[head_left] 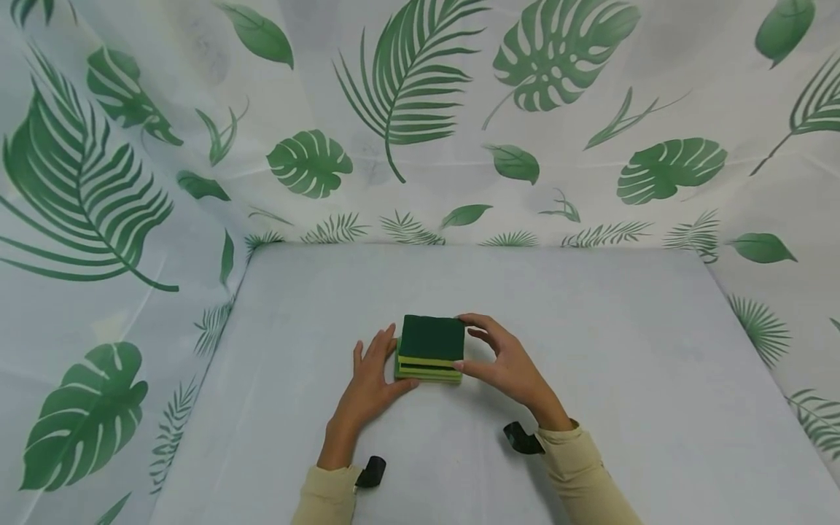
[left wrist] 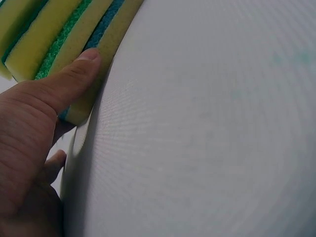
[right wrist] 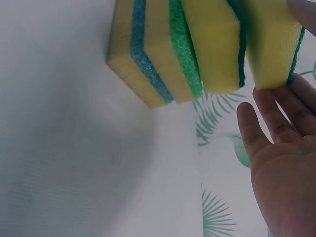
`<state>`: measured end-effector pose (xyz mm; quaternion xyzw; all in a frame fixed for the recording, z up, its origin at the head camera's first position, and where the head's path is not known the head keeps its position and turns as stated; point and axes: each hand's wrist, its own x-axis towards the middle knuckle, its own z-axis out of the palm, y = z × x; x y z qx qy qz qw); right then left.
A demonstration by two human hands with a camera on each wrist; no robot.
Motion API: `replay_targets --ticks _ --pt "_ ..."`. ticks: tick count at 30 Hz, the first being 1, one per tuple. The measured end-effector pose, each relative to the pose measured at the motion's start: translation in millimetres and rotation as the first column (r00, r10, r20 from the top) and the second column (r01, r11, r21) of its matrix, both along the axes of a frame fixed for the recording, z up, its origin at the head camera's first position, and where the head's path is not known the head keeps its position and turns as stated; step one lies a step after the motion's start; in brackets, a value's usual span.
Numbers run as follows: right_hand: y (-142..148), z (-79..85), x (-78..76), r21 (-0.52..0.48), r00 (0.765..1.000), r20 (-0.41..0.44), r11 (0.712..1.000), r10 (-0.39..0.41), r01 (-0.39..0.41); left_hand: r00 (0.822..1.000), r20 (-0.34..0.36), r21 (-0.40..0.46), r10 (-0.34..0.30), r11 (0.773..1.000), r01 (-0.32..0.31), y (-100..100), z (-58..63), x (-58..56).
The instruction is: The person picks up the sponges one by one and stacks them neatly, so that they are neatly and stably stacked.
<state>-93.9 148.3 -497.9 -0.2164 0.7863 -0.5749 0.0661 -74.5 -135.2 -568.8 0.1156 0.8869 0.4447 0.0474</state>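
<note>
Between both hands stands a stack of several yellow sponges with scouring layers. The top sponge (head_left: 432,337) shows a dark green face. My right hand (head_left: 505,364) pinches it by its right side, thumb in front and fingers behind. In the right wrist view, this top sponge (right wrist: 271,44) lies slightly askew over the one under it. At the lower left of the stack, my left hand (head_left: 369,386) holds the low sponges, its thumb (left wrist: 81,71) across the bottom sponge (left wrist: 81,108) with the blue layer. The left fingers are mostly hidden behind the stack.
A white cloth-covered table (head_left: 315,292) lies under the stack. White curtains with green leaf prints (head_left: 420,197) close off the back and both sides. Dark wrist cameras (head_left: 372,472) are worn by each sleeve cuff.
</note>
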Motion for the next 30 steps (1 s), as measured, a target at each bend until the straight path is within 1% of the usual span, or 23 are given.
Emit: replay_targets --ticks 6,15,24,27,30 --pt "0.8 -1.9 1.8 -0.008 1.0 -0.008 1.0 0.002 -0.002 1.0 -0.008 -0.013 -0.002 1.0 0.002 0.7 1.3 -0.2" --pt "-0.5 -3.7 5.5 0.016 1.0 -0.004 1.0 0.002 -0.002 1.0 -0.007 -0.013 -0.001 1.0 0.001 0.9 1.7 1.2" --pt "-0.3 -4.9 5.1 0.033 1.0 -0.029 0.999 0.013 -0.012 1.0 -0.016 -0.027 -0.013 1.0 0.013 1.2 3.3 0.4" --pt "-0.2 -6.1 5.0 0.028 1.0 -0.023 0.999 0.021 -0.021 1.0 -0.011 -0.029 -0.012 1.0 0.012 1.1 3.3 0.6" --pt "1.1 -8.5 5.5 0.029 1.0 -0.02 0.999 0.02 -0.02 1.0 0.018 -0.036 -0.006 0.999 0.007 0.9 5.1 1.6"
